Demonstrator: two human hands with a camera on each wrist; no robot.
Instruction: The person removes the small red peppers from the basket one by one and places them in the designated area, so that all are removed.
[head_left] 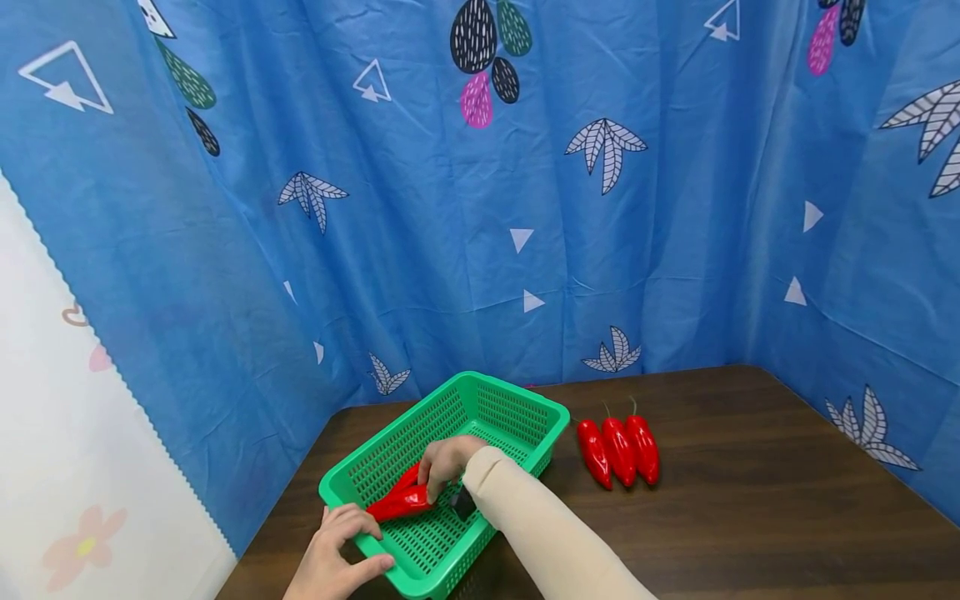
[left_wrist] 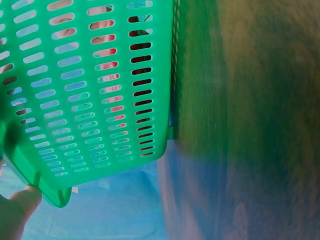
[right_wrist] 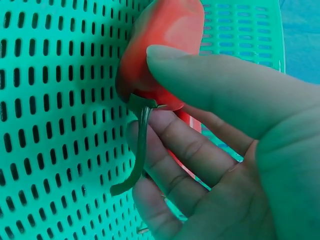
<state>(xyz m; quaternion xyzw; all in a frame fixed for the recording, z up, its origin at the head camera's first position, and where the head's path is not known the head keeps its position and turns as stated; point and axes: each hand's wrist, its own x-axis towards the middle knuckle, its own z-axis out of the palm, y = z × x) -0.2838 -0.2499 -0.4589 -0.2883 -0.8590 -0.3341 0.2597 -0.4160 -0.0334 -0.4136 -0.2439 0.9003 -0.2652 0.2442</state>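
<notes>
A green plastic basket (head_left: 510,412) with slotted walls stands on the table. My left hand (head_left: 337,550) grips its rim at the near left corner, fingers over the edge; the left wrist view shows the thumb (left_wrist: 26,201) against the rim. Inside the basket, my right hand (head_left: 446,462) pinches a red chili pepper (head_left: 405,502) near its stem end. Close up in the right wrist view, that pepper's green stem (right_wrist: 141,145) hangs between thumb and fingers. A second red pepper (head_left: 407,477) lies behind it, partly hidden by the hand.
To the basket's right, three red chili peppers (head_left: 618,450) lie side by side on the dark wooden table (head_left: 750,475), stems pointing away. A blue patterned curtain (head_left: 420,250) hangs along the back and right edges. White patterned cloth (head_left: 97,467) hangs at the left.
</notes>
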